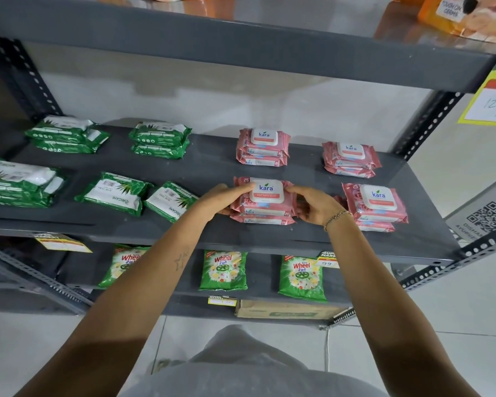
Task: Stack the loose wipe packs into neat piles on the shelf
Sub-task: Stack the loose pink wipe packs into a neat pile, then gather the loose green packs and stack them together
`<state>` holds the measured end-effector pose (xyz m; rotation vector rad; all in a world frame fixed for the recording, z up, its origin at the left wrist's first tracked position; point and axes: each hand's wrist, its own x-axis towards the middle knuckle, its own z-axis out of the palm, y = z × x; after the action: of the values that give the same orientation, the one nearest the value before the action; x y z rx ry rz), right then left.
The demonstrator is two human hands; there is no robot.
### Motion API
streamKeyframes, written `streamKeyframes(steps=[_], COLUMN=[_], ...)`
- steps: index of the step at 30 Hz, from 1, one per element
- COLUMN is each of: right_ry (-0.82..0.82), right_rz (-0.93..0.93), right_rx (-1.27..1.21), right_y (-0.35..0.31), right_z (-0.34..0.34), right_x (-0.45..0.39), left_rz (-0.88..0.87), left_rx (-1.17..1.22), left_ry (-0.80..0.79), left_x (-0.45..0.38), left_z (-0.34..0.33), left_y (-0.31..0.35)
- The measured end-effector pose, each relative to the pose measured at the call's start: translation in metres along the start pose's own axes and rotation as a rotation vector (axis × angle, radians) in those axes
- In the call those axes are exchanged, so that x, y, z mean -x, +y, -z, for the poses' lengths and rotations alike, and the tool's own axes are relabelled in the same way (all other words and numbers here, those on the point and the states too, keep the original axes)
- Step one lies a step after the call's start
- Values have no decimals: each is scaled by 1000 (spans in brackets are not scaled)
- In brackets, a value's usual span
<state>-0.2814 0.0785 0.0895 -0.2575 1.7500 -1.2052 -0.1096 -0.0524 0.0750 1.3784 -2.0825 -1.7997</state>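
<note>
On the grey shelf (206, 167) a pink wipe pack (265, 193) lies on top of a pink pile at front centre. My left hand (222, 200) grips its left edge and my right hand (317, 206) grips its right edge. Other pink piles stand at the back centre (262, 146), back right (350, 159) and front right (375, 206). Green piles stand at the back left (66, 134), back middle (159, 140) and front left (17, 183). Two loose green packs (113, 193) (169, 200) lie face down, side by side, left of my left hand.
An upper shelf (241, 41) overhangs the packs. Green detergent bags (222, 270) and a cardboard box (287, 309) sit on the lower shelf. A perforated upright (424, 127) and a QR sign (487, 216) stand at the right, with a price tag (490, 107) above.
</note>
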Motion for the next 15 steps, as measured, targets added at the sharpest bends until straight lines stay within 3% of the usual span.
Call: streamKeyframes(steps=[3,6,9,12,15], right_ry=[163,311,389,251,-1], right_rz=[194,523,808,946,757], right_rx=[196,396,556,639,879], right_y=[-9,-24,-31,-26,-10], right_z=[-7,-35,-92,-160,-212], right_x=[8,17,32,45,38], left_rz=[-207,-506,-649,-612,-509], left_rx=[-281,-54,-222,-420,-581], left_ry=[302,516,718,859,919], left_x=[20,40,51,59,68], left_z=[4,29,82,146,191], left_y=[5,-8,-54,-121,-184])
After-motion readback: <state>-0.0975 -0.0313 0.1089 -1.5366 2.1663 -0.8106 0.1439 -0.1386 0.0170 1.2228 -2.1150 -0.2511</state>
